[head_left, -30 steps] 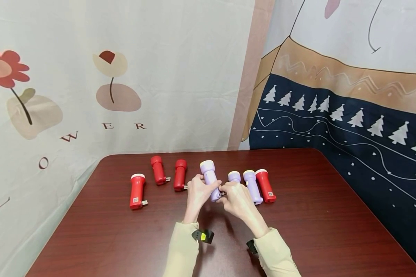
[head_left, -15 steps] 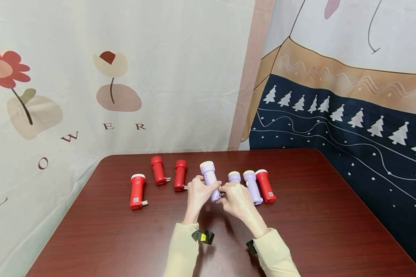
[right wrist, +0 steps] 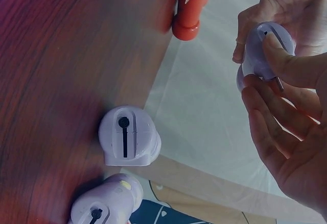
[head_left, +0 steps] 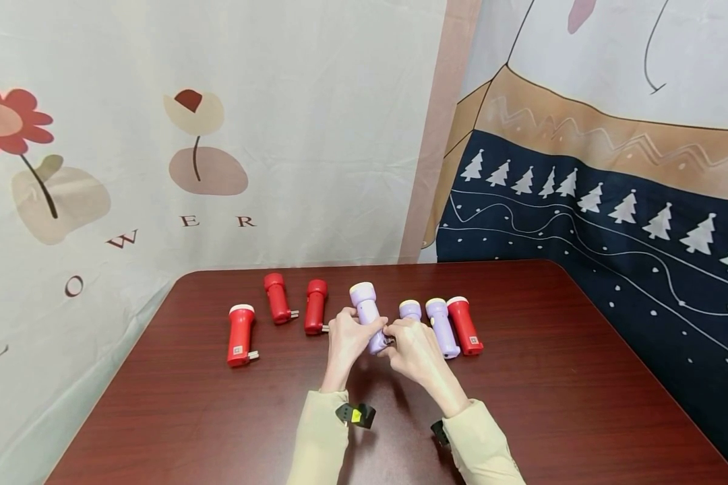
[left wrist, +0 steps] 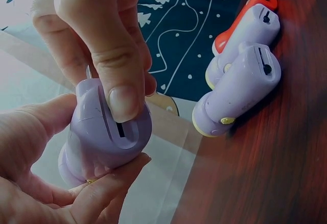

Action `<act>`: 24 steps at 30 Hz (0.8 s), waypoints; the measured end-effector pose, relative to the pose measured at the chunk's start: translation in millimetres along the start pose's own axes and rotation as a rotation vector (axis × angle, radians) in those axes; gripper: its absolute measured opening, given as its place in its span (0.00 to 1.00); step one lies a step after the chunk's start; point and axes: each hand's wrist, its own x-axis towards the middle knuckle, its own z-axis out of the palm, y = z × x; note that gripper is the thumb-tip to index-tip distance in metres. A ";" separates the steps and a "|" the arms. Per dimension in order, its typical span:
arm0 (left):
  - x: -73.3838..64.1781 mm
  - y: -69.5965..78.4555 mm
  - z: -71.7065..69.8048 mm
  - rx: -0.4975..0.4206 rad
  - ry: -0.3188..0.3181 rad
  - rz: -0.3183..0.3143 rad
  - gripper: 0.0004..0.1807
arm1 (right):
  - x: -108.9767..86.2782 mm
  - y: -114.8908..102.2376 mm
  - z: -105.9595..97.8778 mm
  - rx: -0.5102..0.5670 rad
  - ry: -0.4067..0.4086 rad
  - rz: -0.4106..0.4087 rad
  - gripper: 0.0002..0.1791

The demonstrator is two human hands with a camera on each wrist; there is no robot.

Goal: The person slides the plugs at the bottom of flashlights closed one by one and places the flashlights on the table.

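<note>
A lavender flashlight [head_left: 365,303] is tilted up in the person's left hand [head_left: 344,340], whose thumb and fingers grip its barrel. At the flashlight's tail end is the right hand [head_left: 415,347]. In the left wrist view the right thumb [left wrist: 124,99] presses on the slotted tail face, over the slider track. Metal plug prongs [right wrist: 279,83] stick out of the tail's side, and the right fingers [right wrist: 273,114] curl beneath, against the body in the right wrist view. The slider itself is hidden by the thumb.
Two lavender flashlights [head_left: 441,327] and a red one [head_left: 464,325] lie to the right, with plugs folded in. On the left lie three red flashlights [head_left: 240,337] with prongs sticking out. A brown wooden table [head_left: 218,417] bears them; printed curtains [head_left: 327,135] hang behind.
</note>
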 end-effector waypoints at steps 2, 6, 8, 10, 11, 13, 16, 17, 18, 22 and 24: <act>0.0 -0.2 0.2 -0.001 0.001 -0.001 0.28 | 0.1 0.1 0.2 -0.003 -0.002 0.001 0.10; -0.3 -0.2 0.2 -0.006 -0.001 -0.004 0.27 | 0.3 0.0 0.1 -0.004 -0.006 0.002 0.10; -0.5 0.2 0.0 -0.007 -0.002 -0.007 0.27 | 0.4 0.0 0.0 -0.004 -0.008 0.003 0.10; -0.8 0.6 -0.1 -0.008 -0.002 -0.009 0.27 | 0.4 0.1 0.0 -0.002 -0.008 0.004 0.10; -0.8 0.7 -0.1 -0.007 -0.002 -0.010 0.27 | 0.5 0.0 0.0 -0.001 -0.007 0.006 0.10; -0.8 1.0 0.0 -0.003 -0.002 -0.011 0.27 | 0.5 -0.1 -0.1 -0.002 -0.006 0.008 0.10; -0.9 1.4 0.1 -0.001 -0.002 -0.015 0.28 | 0.4 -0.3 -0.2 -0.001 -0.004 0.011 0.10; -0.9 1.5 0.0 -0.001 -0.003 -0.018 0.28 | 0.4 -0.3 -0.2 -0.001 -0.003 0.012 0.10; -0.9 1.6 0.0 -0.003 -0.004 -0.020 0.28 | 0.4 -0.3 -0.1 -0.001 -0.003 0.012 0.10; -0.9 1.8 0.1 -0.005 -0.004 -0.024 0.28 | 0.3 -0.2 0.2 0.000 0.002 0.014 0.10; -0.8 2.1 0.2 -0.006 -0.002 -0.022 0.28 | 0.2 0.0 0.4 0.002 0.008 0.013 0.10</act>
